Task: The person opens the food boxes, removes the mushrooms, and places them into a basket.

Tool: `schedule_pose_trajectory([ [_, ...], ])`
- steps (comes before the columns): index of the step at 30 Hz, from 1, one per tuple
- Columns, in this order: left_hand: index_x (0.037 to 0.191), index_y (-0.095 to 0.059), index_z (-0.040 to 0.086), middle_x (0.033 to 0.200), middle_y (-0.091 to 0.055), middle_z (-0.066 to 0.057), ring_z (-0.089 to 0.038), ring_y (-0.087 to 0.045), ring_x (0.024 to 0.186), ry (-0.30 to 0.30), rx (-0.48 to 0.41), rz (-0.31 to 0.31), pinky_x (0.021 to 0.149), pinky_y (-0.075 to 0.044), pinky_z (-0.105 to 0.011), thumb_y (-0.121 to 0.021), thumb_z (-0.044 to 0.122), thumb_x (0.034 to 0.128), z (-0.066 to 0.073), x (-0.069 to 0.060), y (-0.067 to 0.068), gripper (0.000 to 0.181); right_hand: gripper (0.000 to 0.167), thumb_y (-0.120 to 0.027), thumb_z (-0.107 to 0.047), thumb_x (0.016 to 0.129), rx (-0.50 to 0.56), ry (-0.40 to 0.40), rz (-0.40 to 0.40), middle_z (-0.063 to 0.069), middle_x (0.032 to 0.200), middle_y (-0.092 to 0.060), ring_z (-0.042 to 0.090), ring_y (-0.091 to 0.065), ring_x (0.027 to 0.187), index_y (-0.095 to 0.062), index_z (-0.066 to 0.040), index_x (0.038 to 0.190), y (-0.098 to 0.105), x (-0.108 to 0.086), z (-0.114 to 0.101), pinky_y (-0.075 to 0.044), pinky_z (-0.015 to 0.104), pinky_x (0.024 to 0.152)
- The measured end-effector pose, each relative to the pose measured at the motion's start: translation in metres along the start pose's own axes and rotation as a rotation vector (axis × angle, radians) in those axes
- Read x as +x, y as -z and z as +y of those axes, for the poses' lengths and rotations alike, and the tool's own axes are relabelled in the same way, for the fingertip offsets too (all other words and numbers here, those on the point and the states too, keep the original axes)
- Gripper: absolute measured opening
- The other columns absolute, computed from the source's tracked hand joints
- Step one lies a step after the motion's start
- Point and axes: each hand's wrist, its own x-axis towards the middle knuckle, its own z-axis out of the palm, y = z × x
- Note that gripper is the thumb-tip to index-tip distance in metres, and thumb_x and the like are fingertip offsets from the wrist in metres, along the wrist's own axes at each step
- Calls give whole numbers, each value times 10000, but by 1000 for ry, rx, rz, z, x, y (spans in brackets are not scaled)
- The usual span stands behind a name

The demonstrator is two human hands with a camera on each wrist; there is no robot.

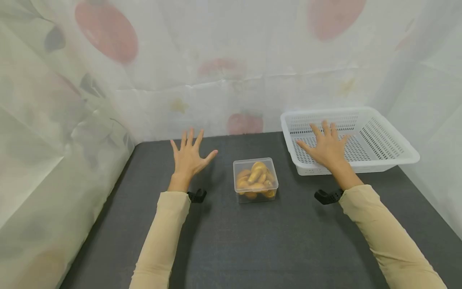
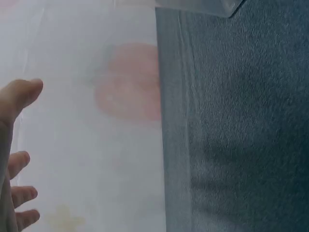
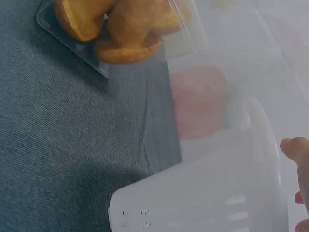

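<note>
My left hand (image 1: 187, 158) hovers over the back left of the dark table, fingers spread straight and holding nothing. In the left wrist view, its thumb (image 2: 21, 94) and some fingertips show at the left edge. My right hand (image 1: 328, 150) hangs above the white basket (image 1: 361, 165), likewise spread and holding nothing. Between the hands stands a clear plastic box (image 1: 235, 174) with several golden-brown, mushroom-shaped pieces (image 1: 254, 176) inside. The right wrist view shows these mushroom-shaped pieces (image 3: 130, 29) closer, through the box wall. Neither hand touches the box.
The slotted basket sits at the table's back right, against the white patterned sheet (image 1: 223, 96) behind. Another sheet (image 1: 47, 140) hangs along the left side. A dark cloth surface (image 1: 245, 249) covers the table. Each wrist wears a black band (image 1: 196, 196).
</note>
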Motion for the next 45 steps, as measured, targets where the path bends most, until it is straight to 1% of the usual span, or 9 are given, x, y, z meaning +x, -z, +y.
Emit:
schedule_pose_trajectory([
  [4, 1554, -187, 259, 1641, -156, -104, -331, -193, 1507, -65, -44, 55, 1187, -120, -642, -458, 627, 925, 3, -7, -1, 778, 709, -503, -543, 934, 42, 89, 110, 272, 1536, -300, 493, -255, 1417, -390, -66, 1447, -4, -7, -3, -181, 757, 1069],
  [8, 1506, -343, 182, 1612, -255, -106, -319, -320, 1456, -143, -120, 133, 1174, -259, -565, -520, 487, 956, 7, -16, -2, 654, 574, -591, -359, 930, 129, 178, 222, 301, 1448, -412, 489, -372, 1339, -485, 13, 1354, -8, -15, -7, -272, 654, 1093],
  [11, 1470, -411, 147, 1586, -324, -101, -301, -356, 1440, -191, -182, 175, 1168, -294, -526, -548, 422, 959, 11, -23, -2, 596, 514, -627, -255, 913, 199, 235, 278, 304, 1401, -460, 482, -412, 1303, -517, 49, 1313, -10, -20, -11, -317, 612, 1087],
  [22, 1405, -497, 89, 1501, -462, -119, -317, -432, 1393, -314, -383, 232, 1153, -322, -542, -603, 293, 943, 24, -51, -10, 516, 469, -662, -90, 874, 396, 379, 328, 277, 1373, -503, 443, -435, 1297, -537, 65, 1299, -18, -51, -35, -365, 595, 1053],
  [25, 1416, -478, 87, 1519, -437, -118, -322, -421, 1400, -334, -472, 183, 1140, -334, -554, -600, 282, 947, 28, -57, -14, 522, 466, -674, -58, 859, 459, 431, 338, 268, 1360, -521, 439, -448, 1287, -547, 70, 1288, -21, -60, -42, -363, 591, 1050],
  [31, 1478, -385, 139, 1588, -327, -58, -304, -332, 1461, -305, -647, 5, 1154, -313, -558, -562, 321, 968, 37, -66, -31, 570, 504, -705, -23, 824, 512, 508, 309, 221, 1382, -526, 395, -470, 1283, -550, 37, 1300, -31, -78, -57, -404, 547, 1023],
  [36, 1546, -219, 185, 1634, -198, -53, -314, -223, 1504, -281, -750, -120, 1172, -252, -588, -626, 377, 922, 43, -68, -47, 769, 518, -736, -23, 794, 511, 593, 277, 215, 1370, -544, 383, -505, 1275, -560, 45, 1276, -46, -85, -67, -426, 513, 1028],
  [41, 1566, -15, 249, 1654, -100, -32, -290, -140, 1528, -218, -815, -273, 1194, -196, -589, -715, 472, 830, 46, -71, -62, 1040, 525, -771, -20, 755, 529, 708, 267, 235, 1331, -567, 405, -524, 1251, -583, 71, 1237, -64, -86, -75, -280, 361, 1199],
  [45, 1563, 36, 197, 1654, -72, -45, -293, -134, 1527, -209, -847, -321, 1202, -195, -568, -766, 516, 762, 48, -70, -70, 1178, 564, -804, -52, 728, 526, 769, 252, 224, 1323, -583, 388, -515, 1265, -594, 62, 1239, -74, -87, -81, -169, 290, 1242],
])
